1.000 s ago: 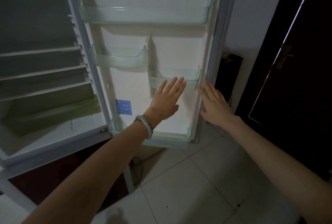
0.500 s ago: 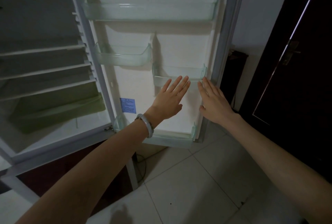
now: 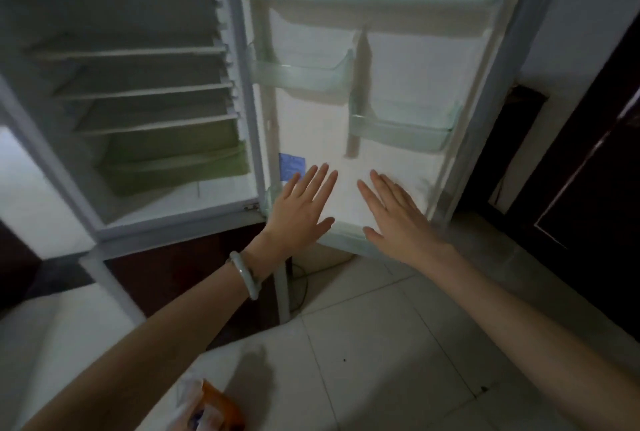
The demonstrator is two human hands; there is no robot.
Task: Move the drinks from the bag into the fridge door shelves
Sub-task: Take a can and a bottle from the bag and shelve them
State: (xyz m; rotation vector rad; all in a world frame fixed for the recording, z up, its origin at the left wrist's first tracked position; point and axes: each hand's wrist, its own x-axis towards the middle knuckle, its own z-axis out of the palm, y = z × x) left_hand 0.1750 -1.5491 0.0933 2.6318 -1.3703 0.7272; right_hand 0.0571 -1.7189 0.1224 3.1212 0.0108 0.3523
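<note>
Drinks: none discernible; crumpled white-and-orange plastic bag (image 3: 207,406) lies at the lower edge. Left hand (image 3: 298,212) and right hand (image 3: 398,219) hover empty, fingers straight and apart, before translucent green door shelves (image 3: 398,134). Reach down to the bag; grip one drink upright.

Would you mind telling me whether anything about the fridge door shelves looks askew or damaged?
Nothing stands out. The left middle shelf and right middle shelf sit at different heights, but each looks seated, intact and empty. No spill shows.
</note>
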